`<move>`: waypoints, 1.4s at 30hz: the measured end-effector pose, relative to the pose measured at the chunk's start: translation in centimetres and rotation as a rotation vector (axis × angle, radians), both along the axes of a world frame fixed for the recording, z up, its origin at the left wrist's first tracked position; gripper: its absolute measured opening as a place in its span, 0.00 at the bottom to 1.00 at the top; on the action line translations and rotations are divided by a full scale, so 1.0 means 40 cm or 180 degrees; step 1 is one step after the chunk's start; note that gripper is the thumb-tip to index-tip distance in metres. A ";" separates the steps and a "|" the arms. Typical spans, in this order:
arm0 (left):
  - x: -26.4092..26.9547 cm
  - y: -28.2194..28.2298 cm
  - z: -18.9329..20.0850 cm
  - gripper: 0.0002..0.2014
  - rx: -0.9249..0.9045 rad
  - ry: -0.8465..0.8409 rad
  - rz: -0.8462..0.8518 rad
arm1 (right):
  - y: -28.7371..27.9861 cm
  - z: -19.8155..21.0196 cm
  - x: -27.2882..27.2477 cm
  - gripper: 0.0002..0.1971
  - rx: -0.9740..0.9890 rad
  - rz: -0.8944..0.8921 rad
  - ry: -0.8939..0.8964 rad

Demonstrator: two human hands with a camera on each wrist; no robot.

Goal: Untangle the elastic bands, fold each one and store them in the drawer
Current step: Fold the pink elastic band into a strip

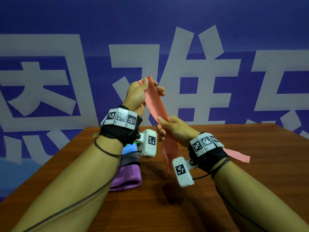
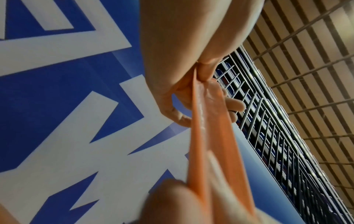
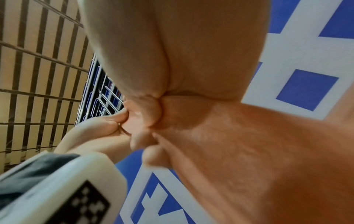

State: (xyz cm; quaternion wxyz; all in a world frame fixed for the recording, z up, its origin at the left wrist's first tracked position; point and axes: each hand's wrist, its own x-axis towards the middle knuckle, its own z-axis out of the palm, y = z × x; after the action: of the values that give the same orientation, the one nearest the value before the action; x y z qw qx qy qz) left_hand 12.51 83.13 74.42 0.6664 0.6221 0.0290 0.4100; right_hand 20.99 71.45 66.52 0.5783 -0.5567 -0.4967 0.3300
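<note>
1. Left hand [image 1: 139, 94] raised above the table, thumb and fingers pinching the top end of the pink elastic band [image 1: 156, 104]; left-wrist view shows the band's edge clamped between thumb and fingers [image 2: 234, 106], so that grip is grasping the band
2. Right hand [image 1: 173, 128] lower and nearer, fingers curled round the same band further down its length; grip closed on it. The stretch between the two hands runs flat and fairly taut
3. Below the right hand the band hangs in loose, doubled folds toward the table [image 1: 192, 206]; a free tail sticks out to the right behind the right wrist
4. Handling, as a judgement: thin, light, floppy and stretchy; it will not hold a crease unaided and may cling or twist on itself. Best held flat across the full width near an end, pinched, while the other hand slides down to smooth it before doubling over
5. Further out: a purple band [image 1: 127, 178] lies folded on the table left of centre, under the left forearm, with grey and blue bands partly hidden behind it
6. No drawer visible in any view
</note>
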 end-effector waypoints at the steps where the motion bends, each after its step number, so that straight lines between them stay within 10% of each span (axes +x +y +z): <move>1: -0.005 0.004 -0.001 0.19 -0.0028 -0.0029 0.0032 | 0.000 0.001 -0.001 0.23 -0.0074 0.0032 -0.0013; 31: -0.084 0.138 -0.013 0.18 -0.0650 -0.0604 0.0264 | -0.005 -0.055 0.020 0.09 -0.0882 0.0069 -0.0488; 42: -0.067 0.148 -0.014 0.17 -0.0493 -0.0487 0.0382 | -0.001 -0.086 0.044 0.21 -0.0905 0.0048 -0.0612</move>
State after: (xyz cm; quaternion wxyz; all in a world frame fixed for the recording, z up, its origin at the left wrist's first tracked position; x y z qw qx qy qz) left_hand 9.82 89.06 73.85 0.6871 0.5327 0.0467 0.4919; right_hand 22.75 71.40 63.08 0.4411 -0.6582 -0.5022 0.3464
